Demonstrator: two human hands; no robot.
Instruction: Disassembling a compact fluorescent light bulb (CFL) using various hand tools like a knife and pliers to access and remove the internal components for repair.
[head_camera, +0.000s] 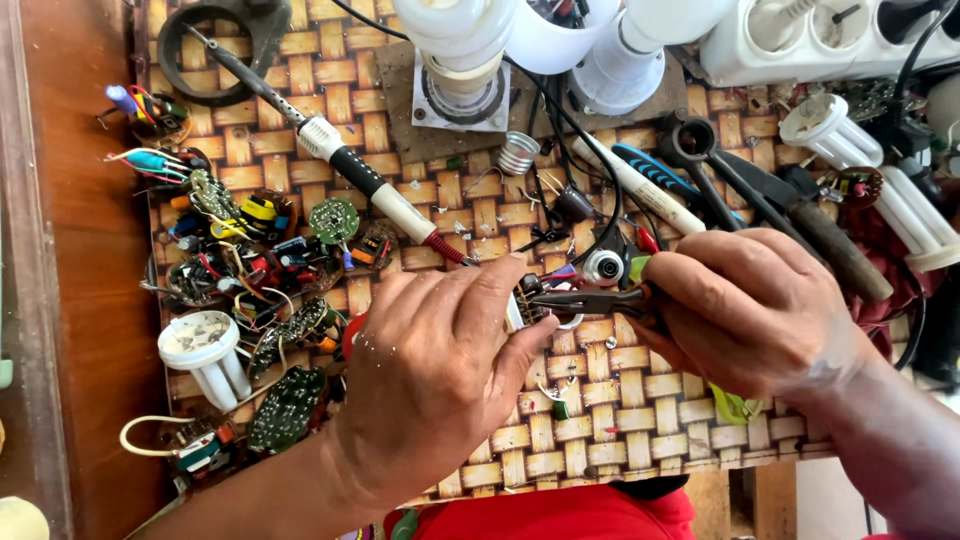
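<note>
My left hand (440, 375) pinches a small circuit board (522, 300) between thumb and fingers above a woven mat (600, 400). Most of the board is hidden by my fingers. My right hand (745, 310) grips needle-nose pliers (585, 300) with green handles. The plier tips point left and touch the edge of the board. A small white round part (603, 266) lies just behind the pliers.
A soldering iron (345, 165) lies diagonally at the back left. A heap of round circuit boards (255, 250) and lamp bases (205, 350) fills the left side. Scissors (700, 150), lamp tubes (870, 170), a white power strip (830, 35) and black cables crowd the back right.
</note>
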